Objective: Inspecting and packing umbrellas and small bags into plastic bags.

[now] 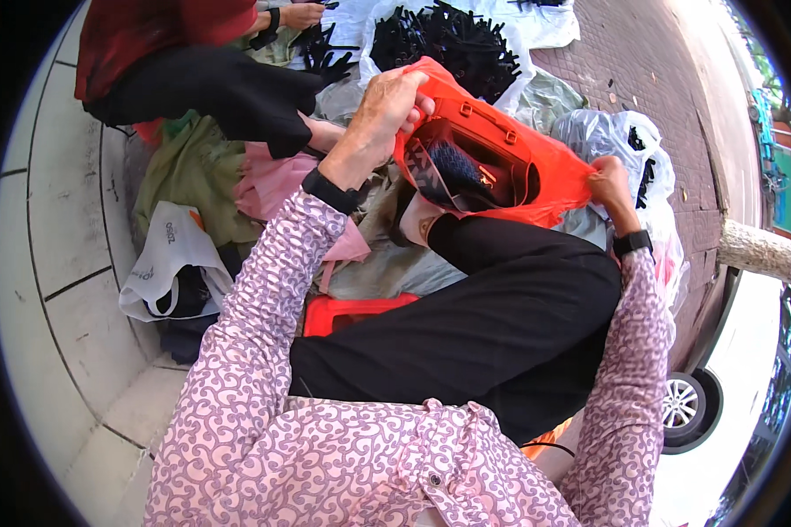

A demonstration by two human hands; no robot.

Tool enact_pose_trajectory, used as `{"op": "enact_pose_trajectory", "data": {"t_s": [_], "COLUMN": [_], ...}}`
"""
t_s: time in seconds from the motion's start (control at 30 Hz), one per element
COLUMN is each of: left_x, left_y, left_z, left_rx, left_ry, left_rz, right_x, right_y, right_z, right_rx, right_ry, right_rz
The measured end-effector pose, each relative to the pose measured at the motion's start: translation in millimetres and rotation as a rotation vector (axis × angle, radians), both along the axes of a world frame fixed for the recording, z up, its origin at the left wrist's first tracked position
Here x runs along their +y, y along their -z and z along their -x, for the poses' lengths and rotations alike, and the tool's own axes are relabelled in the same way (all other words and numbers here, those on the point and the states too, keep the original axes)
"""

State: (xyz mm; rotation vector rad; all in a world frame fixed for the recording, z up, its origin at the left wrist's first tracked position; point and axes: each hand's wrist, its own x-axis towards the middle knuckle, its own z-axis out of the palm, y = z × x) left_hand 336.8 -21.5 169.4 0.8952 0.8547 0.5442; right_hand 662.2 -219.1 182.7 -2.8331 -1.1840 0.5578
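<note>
An orange plastic bag (536,158) is stretched open above my knees. My left hand (385,110) grips its near-left rim and my right hand (608,182) grips its right rim. Inside the bag lies a dark handbag (466,171) with small metal fittings. Both my wrists wear black bands, and my sleeves are pink with a purple swirl pattern.
Another person in a red top and black trousers (211,83) sits at the upper left, a hand among black items (453,39) piled on white sheeting. A white bag (171,255), pink cloth (268,180) and clear plastic bags (611,136) lie around. An orange stool (351,312) sits under my leg. A car wheel (685,404) is at the lower right.
</note>
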Motion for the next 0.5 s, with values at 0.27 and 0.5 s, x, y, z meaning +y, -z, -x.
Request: {"op": "enact_pose_trajectory", "data": {"t_s": [0.27, 0.5], "left_x": [-20, -62], "left_y": [-35, 1], "left_z": [23, 0], "left_rx": [-0.196, -0.141], "left_ry": [0.044, -0.024], "left_rz": [0.069, -0.324], "right_x": [-16, -57], "right_y": [-62, -38], "right_z": [-15, -71], "right_rx": [1.16, 0.871], "right_ry": [0.463, 0.338], "right_rz": [-0.853, -0.797]}}
